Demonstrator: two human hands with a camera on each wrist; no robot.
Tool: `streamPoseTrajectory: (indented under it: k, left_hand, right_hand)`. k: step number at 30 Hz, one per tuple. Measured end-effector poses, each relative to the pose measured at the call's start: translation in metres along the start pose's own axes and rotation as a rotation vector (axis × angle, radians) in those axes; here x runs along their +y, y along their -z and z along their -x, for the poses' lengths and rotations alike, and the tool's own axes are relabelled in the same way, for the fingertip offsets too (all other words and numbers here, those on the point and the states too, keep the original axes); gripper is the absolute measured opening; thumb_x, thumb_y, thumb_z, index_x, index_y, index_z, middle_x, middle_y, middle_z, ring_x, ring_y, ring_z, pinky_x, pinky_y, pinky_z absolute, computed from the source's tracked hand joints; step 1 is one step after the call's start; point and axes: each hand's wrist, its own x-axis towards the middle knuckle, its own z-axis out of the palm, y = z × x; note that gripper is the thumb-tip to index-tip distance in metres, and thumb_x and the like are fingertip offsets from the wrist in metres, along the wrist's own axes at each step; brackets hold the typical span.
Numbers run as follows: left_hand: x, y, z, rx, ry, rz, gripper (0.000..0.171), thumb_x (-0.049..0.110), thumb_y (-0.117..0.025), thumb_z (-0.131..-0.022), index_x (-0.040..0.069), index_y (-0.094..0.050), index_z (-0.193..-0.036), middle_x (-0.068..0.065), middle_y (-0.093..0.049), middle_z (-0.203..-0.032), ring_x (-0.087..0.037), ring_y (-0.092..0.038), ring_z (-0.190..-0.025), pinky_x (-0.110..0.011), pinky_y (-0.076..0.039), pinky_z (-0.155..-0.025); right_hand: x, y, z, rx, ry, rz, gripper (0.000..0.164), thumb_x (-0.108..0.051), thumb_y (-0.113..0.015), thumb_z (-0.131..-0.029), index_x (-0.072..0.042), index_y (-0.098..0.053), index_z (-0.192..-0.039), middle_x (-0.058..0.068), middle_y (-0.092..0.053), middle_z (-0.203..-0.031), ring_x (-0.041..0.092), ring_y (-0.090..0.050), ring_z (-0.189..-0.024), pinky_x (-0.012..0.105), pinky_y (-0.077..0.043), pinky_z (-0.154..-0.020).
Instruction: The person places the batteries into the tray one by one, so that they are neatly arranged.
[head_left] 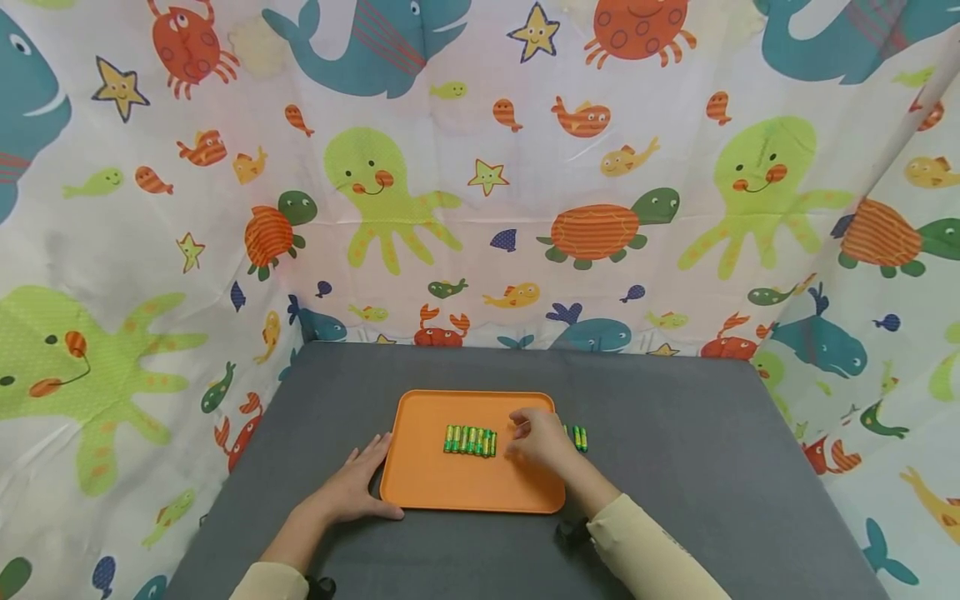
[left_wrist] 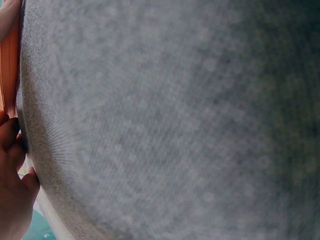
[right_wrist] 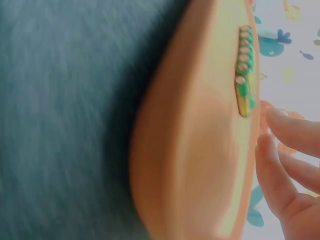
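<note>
A row of several green and yellow batteries point(head_left: 470, 441) lies side by side on the orange tray point(head_left: 420, 492); the row point(right_wrist: 245, 57) also shows in the right wrist view. My left hand point(head_left: 356, 485) rests at the tray's left side, fingers extended and thumb by the front left corner. The left wrist view shows only part of that hand point(left_wrist: 15, 185) beside the tray's edge. Over the right half of the tray, my right hand point(head_left: 542, 443) hovers just right of the row. Its fingers point(right_wrist: 285, 130) are bent and slightly apart, with nothing visible between them.
More batteries point(head_left: 580, 438) lie on the grey tabletop point(head_left: 675, 450) just right of the tray, partly behind the right hand. A curtain point(head_left: 450, 192) printed with sea animals hangs behind the table and along both sides.
</note>
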Motion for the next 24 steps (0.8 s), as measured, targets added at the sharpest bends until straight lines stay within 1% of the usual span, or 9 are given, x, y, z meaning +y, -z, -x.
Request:
streamPoseTrajectory:
  k: [4, 6, 8, 11, 14, 16, 18, 22, 24]
  left_hand:
    - [-0.001, 0.0, 0.0, -0.004, 0.001, -0.005, 0.136, 0.065, -0.087, -0.063, 0.011, -0.012, -0.164, -0.01, -0.015, -0.17, -0.032, -0.013, -0.157, -0.062, -0.007, -0.124]
    - [-0.001, 0.0, 0.0, -0.007, 0.003, -0.007, 0.136, 0.067, -0.086, -0.063, 0.012, -0.012, -0.164, -0.009, -0.015, -0.17, -0.031, -0.012, -0.157, -0.061, -0.006, -0.124]
    - [-0.001, 0.0, 0.0, -0.003, -0.001, -0.004, 0.136, 0.066, -0.086, -0.063, 0.011, -0.013, -0.164, -0.01, -0.015, -0.17, -0.033, -0.012, -0.157, -0.063, -0.006, -0.124]
    - [-0.001, 0.0, 0.0, -0.003, 0.002, -0.01, 0.136, 0.066, -0.086, -0.063, 0.011, -0.012, -0.164, -0.01, -0.015, -0.17, -0.033, -0.012, -0.157, -0.062, -0.006, -0.124]
    - [-0.001, -0.001, 0.0, 0.002, 0.005, -0.005, 0.137, 0.066, -0.087, -0.063, 0.011, -0.013, -0.164, -0.01, -0.015, -0.17, -0.032, -0.013, -0.157, -0.062, -0.006, -0.124]
    - [-0.002, -0.001, 0.0, -0.005, 0.012, -0.011, 0.137, 0.067, -0.086, -0.063, 0.013, -0.012, -0.164, -0.008, -0.014, -0.17, -0.03, -0.012, -0.157, -0.06, -0.006, -0.125]
    - [-0.002, -0.001, -0.001, -0.005, 0.006, -0.006, 0.137, 0.066, -0.087, -0.063, 0.012, -0.012, -0.164, -0.009, -0.014, -0.17, -0.031, -0.012, -0.157, -0.061, -0.006, -0.125]
    - [-0.003, -0.001, 0.0, -0.008, -0.006, -0.002, 0.136, 0.066, -0.086, -0.064, 0.011, -0.011, -0.164, -0.009, -0.013, -0.17, -0.031, -0.011, -0.157, -0.062, -0.005, -0.124]
    - [-0.003, -0.001, -0.001, -0.005, -0.012, 0.003, 0.135, 0.065, -0.086, -0.065, 0.01, -0.012, -0.164, -0.01, -0.014, -0.17, -0.032, -0.011, -0.157, -0.062, -0.005, -0.124]
  right_hand:
    - [0.007, 0.012, 0.001, 0.059, 0.038, 0.05, 0.05, -0.009, -0.086, -0.079, -0.001, -0.069, -0.126, 0.013, -0.071, -0.118, 0.027, -0.068, -0.097, 0.036, -0.06, -0.075]
    - [0.012, 0.019, 0.002, 0.086, 0.036, 0.062, 0.048, -0.011, -0.086, -0.08, -0.003, -0.07, -0.124, 0.012, -0.071, -0.117, 0.028, -0.066, -0.097, 0.037, -0.059, -0.077]
    - [0.018, 0.026, 0.002, 0.111, 0.02, 0.069, 0.047, -0.012, -0.086, -0.08, -0.005, -0.071, -0.123, 0.011, -0.071, -0.117, 0.027, -0.065, -0.098, 0.038, -0.059, -0.077]
    - [0.028, 0.037, 0.003, 0.129, -0.001, 0.091, 0.047, -0.014, -0.085, -0.081, -0.005, -0.07, -0.125, 0.01, -0.07, -0.116, 0.027, -0.065, -0.099, 0.037, -0.057, -0.075]
    - [0.038, 0.049, 0.006, 0.125, -0.031, 0.101, 0.05, -0.016, -0.085, -0.082, -0.006, -0.068, -0.128, 0.012, -0.068, -0.118, 0.028, -0.064, -0.101, 0.036, -0.057, -0.071]
    - [0.045, 0.056, 0.007, 0.119, -0.047, 0.113, 0.051, -0.017, -0.085, -0.082, -0.006, -0.068, -0.129, 0.013, -0.066, -0.12, 0.029, -0.064, -0.102, 0.036, -0.058, -0.069]
    - [0.052, 0.063, 0.009, 0.109, -0.065, 0.125, 0.052, -0.018, -0.085, -0.082, -0.007, -0.067, -0.13, 0.015, -0.065, -0.122, 0.031, -0.064, -0.104, 0.039, -0.058, -0.07]
    - [0.067, 0.075, 0.011, 0.084, -0.091, 0.168, 0.057, -0.016, -0.086, -0.079, -0.006, -0.066, -0.132, 0.017, -0.063, -0.126, 0.033, -0.064, -0.106, 0.046, -0.057, -0.078]
    - [0.074, 0.079, 0.011, 0.074, -0.094, 0.192, 0.06, -0.012, -0.087, -0.076, -0.004, -0.065, -0.131, 0.02, -0.062, -0.126, 0.035, -0.065, -0.107, 0.049, -0.057, -0.081]
